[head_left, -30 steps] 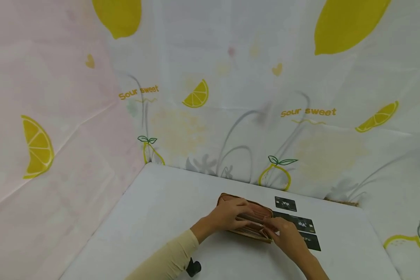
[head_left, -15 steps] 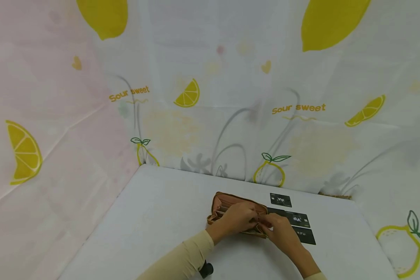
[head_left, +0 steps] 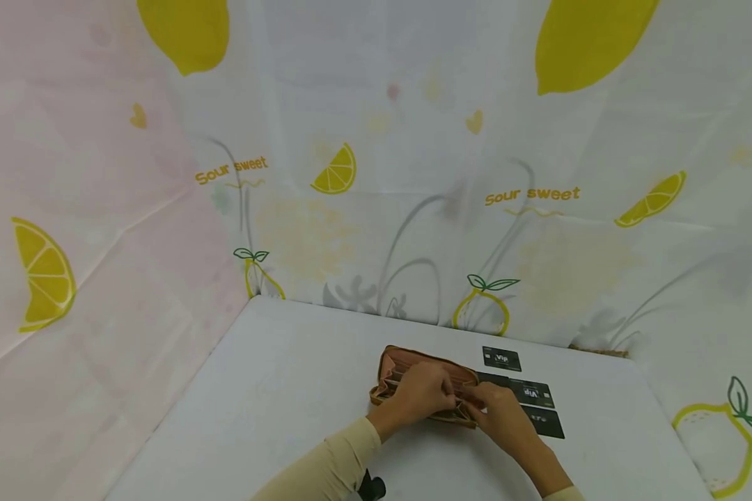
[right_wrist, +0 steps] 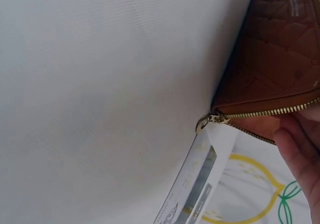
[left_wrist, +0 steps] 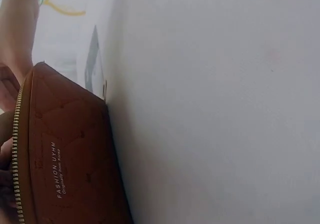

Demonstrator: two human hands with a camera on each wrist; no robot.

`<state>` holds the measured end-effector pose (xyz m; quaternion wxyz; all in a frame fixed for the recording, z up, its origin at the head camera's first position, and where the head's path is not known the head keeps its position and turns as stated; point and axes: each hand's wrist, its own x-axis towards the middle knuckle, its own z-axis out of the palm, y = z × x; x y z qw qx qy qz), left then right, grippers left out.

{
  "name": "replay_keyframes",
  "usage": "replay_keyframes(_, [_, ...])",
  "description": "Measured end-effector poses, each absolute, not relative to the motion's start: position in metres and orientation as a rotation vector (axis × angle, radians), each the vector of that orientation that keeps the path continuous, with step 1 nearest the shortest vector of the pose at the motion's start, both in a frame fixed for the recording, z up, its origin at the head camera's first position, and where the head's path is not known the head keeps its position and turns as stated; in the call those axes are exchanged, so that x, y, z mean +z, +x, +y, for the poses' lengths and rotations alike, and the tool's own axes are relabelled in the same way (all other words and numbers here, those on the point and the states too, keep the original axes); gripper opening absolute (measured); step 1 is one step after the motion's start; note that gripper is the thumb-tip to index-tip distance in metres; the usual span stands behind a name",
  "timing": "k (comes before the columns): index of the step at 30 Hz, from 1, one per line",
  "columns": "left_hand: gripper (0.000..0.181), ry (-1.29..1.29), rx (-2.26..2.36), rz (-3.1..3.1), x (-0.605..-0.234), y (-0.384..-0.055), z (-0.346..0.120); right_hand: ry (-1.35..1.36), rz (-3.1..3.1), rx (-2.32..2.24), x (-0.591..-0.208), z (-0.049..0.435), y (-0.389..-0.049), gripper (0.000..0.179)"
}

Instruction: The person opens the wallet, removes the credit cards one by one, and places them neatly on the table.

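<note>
A brown quilted zip-around wallet (head_left: pixel 407 358) stands unzipped on the white table, its pleated pockets facing up. My left hand (head_left: pixel 423 390) reaches over the front edge, fingers curled on the inner part near the right end; the fingertips are largely hidden. My right hand (head_left: pixel 503 414) pinches the wallet's right end, its fingers right beside the left ones. In the right wrist view the right thumb (right_wrist: pixel 286 144) lies at the gold zipper (right_wrist: pixel 280 112), near the zipper pull (right_wrist: pixel 202 123). The left wrist view shows the wallet's printed outer face (left_wrist: pixel 75 159).
Several dark cards lie right of the wallet: a Vip card (head_left: pixel 501 359) at the back, another Vip card (head_left: pixel 535 394) and a card (head_left: pixel 545 422) in front. A black object (head_left: pixel 372 487) shows beside the left sleeve (head_left: pixel 335 459). A lemon-print sheet (head_left: pixel 413 229) rises behind the table.
My left hand has moved right inside the wallet, from its middle to the right end, and its fingers have curled. The right hand keeps its hold there. Little differs over the last half second.
</note>
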<state>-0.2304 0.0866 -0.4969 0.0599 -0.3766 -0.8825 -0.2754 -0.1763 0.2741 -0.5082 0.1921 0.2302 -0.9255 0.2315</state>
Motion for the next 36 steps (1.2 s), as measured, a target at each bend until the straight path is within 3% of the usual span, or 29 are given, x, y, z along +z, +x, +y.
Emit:
replay_keyframes(11, [0.015,-0.952,-0.909,-2.74,-0.499,-0.229,0.071,0.707,-2.59,0.683,-0.51,0.267,-0.185,0.022])
replay_keyframes(18, [0.027,-0.898,-0.796,-2.711,-0.495,-0.235,0.048,0.725,-2.591,0.625,-0.506,0.261,-0.188,0.019])
replay_keyframes(36, [0.01,-0.776,-1.215,-2.732,-0.498,-0.259,-0.031,0.688,-2.584,0.623,-0.507,0.27,-0.179,0.019])
